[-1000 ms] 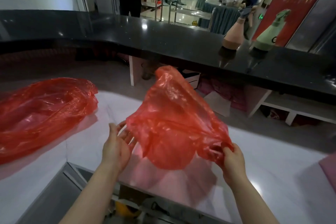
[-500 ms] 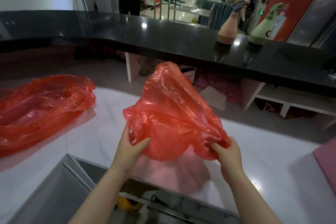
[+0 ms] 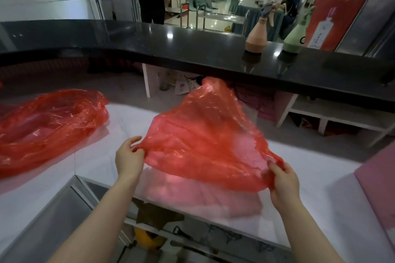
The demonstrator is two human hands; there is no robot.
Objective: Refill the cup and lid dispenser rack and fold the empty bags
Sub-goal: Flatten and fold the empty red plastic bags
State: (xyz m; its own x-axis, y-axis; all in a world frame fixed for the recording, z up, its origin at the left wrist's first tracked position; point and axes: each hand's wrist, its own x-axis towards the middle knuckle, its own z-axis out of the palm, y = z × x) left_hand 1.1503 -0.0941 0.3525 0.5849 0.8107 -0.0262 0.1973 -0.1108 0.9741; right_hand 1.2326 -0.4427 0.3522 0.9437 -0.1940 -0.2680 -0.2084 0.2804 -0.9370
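Observation:
I hold a thin red plastic bag [image 3: 205, 139] spread in the air above the white marble counter [image 3: 320, 188]. My left hand [image 3: 128, 158] pinches the bag's left corner between thumb and fingers. My right hand [image 3: 282, 179] grips its right corner, with plastic bunched over the fingers. The bag's far end rises in a peak away from me. A second red bag [image 3: 47, 124] lies crumpled and puffed up on the counter at the left. No cup or lid rack is in view.
A raised black bar top [image 3: 192, 49] runs across behind the counter, carrying a tan bottle [image 3: 256, 36] and a green bottle [image 3: 296, 37]. A steel sink edge [image 3: 70, 194] sits at the lower left. A pink object [image 3: 378, 183] lies at the right. People stand far behind.
My hands have moved apart and pulled the bag wider and flatter. The left hand went from open beside the bag to pinching its left corner. The view tilted down slightly.

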